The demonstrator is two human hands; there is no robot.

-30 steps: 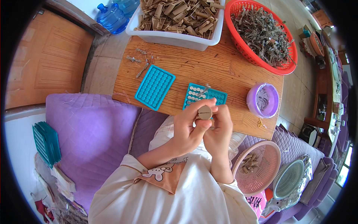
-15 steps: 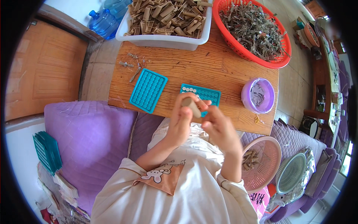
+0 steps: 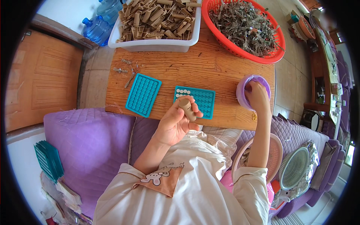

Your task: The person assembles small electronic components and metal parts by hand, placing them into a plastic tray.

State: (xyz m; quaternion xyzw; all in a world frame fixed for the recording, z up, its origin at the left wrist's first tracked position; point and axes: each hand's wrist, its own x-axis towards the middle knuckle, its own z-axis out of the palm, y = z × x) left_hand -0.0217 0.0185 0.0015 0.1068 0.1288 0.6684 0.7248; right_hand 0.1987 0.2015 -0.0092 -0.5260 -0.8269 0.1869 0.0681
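My left hand (image 3: 173, 125) is closed around a short tan plastic tube (image 3: 187, 109), held tilted above the near edge of the table. Just behind it lies a teal tray (image 3: 204, 104) with round hollows, and several small white discs (image 3: 183, 91) fill hollows at its far left corner. My right hand (image 3: 258, 96) reaches down into a small purple tub (image 3: 240, 92); its fingertips are hidden inside. Left of the first tray rests a second teal tray (image 3: 143, 95) with no white discs in it.
At the back of the wooden table (image 3: 210, 71) stand a white bin (image 3: 157, 47) of tan plastic pieces and a red basket (image 3: 240, 54) of tangled wiry parts. Loose wiry bits (image 3: 120, 70) lie at left. A pink basket (image 3: 275, 153) sits beside my right arm.
My right hand has left the tan tube and moved right into the purple tub. My left hand keeps the tube, now more in view. The whole view has shifted slightly.
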